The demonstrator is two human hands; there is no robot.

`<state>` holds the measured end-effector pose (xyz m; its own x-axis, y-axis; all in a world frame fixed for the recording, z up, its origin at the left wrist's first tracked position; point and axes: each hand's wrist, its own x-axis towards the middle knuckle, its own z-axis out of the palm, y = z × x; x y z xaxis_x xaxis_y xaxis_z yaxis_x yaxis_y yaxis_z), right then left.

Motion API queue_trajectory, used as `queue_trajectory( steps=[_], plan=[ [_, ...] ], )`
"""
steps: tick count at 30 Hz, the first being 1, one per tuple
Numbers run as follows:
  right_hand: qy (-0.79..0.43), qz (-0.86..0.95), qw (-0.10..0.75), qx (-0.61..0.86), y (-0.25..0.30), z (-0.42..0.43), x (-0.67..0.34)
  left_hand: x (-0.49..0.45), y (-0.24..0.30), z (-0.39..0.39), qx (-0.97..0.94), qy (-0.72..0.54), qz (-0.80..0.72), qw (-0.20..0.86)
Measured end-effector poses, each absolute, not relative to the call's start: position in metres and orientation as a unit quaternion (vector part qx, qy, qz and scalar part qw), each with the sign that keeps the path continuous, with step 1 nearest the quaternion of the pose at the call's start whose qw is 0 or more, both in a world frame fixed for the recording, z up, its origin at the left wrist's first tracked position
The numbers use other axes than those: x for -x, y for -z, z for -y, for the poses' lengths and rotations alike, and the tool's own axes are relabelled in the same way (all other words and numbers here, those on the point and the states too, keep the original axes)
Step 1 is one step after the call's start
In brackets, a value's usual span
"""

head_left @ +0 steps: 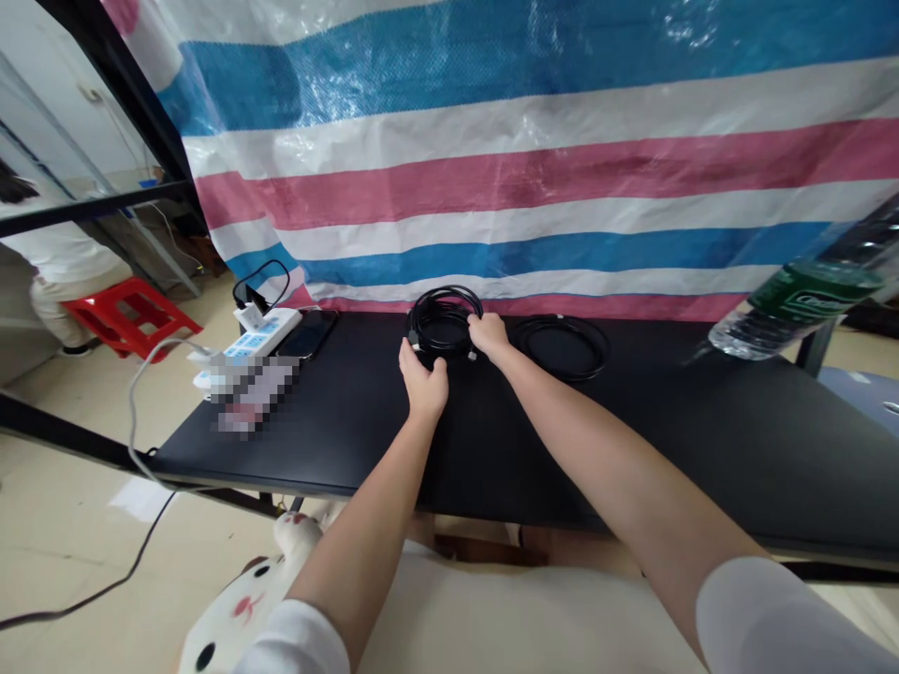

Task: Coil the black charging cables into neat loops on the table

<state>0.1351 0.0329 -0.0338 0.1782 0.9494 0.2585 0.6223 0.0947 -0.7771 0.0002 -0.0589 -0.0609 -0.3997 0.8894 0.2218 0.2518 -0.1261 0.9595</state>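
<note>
Grip of right hand (490, 334) pinching the cable coil (425, 314), left hand (425, 382) spread at its edge; I judge the coil springy, best clasped sideways.

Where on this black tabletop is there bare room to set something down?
Black tabletop: bare right of the right forearm, in front of the water bottle; also between the black phone and left hand. Crowded: around the power strip, and at the rear centre, with the right hand and two cable coils.
</note>
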Motion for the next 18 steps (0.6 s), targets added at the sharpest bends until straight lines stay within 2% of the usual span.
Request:
queue_trajectory(
  steps=[4,7,12,18],
  plan=[
    [-0.197,0.559,0.372,0.714,0.035,-0.029,-0.131,-0.002,0.063,0.058,-0.499,-0.561,-0.613,0.247],
    [-0.153,0.562,0.372,0.723,0.037,-0.019,-0.128,-0.003,0.061,0.061,-0.542,-0.521,-0.627,0.205],
    [-0.116,0.619,0.389,0.673,0.052,-0.01,-0.133,-0.011,0.047,0.068,-0.646,-0.352,-0.658,0.159],
    [-0.039,0.704,0.367,0.606,0.064,0.006,-0.15,-0.025,0.029,0.074,-0.697,-0.169,-0.682,0.141]
  ],
)
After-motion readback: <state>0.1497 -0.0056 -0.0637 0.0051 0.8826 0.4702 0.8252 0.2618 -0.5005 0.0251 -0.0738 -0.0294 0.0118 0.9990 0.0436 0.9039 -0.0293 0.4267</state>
